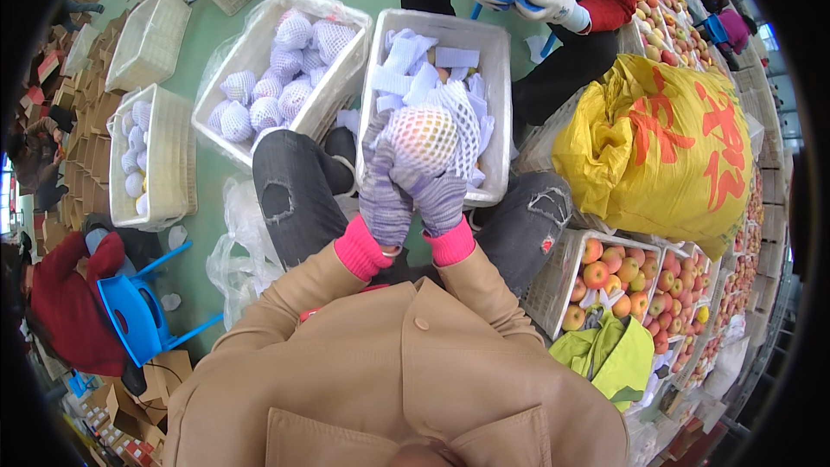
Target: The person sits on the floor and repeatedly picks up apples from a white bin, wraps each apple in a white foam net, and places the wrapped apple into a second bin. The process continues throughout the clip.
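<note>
Both hands wear grey-purple knitted gloves. Between them, my left hand (384, 188) and my right hand (433, 191) hold an apple in a white foam net (425, 136), above the near half of a white plastic crate (502, 104). The loose end of the netting (462, 117) spreads to the right of the fruit. Folded foam nets (415, 71) lie over apples in that crate. To its left, a plastic-lined crate (227, 19) holds several net-wrapped fruits (264, 112). The fingertips are partly hidden by the net.
Across from me a person in gloves (545, 3) holds a net-wrapped fruit. A yellow sack (655, 149) and crates of apples (613, 272) stand right. Another crate of wrapped fruit (175, 168), a blue chair (133, 318) with a seated person and cardboard boxes (91, 168) are left.
</note>
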Available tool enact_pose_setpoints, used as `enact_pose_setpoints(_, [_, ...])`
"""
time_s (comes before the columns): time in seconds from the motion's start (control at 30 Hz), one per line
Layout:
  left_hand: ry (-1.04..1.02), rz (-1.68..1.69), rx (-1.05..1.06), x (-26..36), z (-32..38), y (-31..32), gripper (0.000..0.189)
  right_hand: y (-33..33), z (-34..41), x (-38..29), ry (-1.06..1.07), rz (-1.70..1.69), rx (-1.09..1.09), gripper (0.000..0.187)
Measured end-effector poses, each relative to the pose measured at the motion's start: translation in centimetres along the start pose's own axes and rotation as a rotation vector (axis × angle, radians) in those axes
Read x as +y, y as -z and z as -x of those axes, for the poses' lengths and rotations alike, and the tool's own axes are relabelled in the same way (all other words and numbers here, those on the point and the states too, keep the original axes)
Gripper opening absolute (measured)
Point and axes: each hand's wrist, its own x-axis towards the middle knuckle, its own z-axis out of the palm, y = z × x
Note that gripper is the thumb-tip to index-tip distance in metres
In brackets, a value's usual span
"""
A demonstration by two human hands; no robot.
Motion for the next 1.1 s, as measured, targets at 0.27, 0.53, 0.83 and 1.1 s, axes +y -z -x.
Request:
enact_pose_setpoints(0.27, [-0.124,-0.363,0.008,-0.8,0.3,-1.0,0.048,1.0,-1.5,0.6,0.421,0.621,0.119,0.048])
enact_pose_setpoints(0.53, [0.384,-0.027,-0.084,1.6,-4.9,3.1,0.058,6.8,-0.5,2.6,-0.051,-1.006,-0.265,0.058])
enact_pose_setpoints(0.83, [0.506,-0.515,-0.771,2.4,-4.8,4.1,0.040,8.2,1.9,2.1,-0.723,-1.748,-0.778,0.039])
enact_pose_setpoints(1.1, [1.001,-0.043,-0.437,3.3,-3.5,3.7,0.035,8.5,1.5,0.0,-0.437,-1.363,-0.978,0.037])
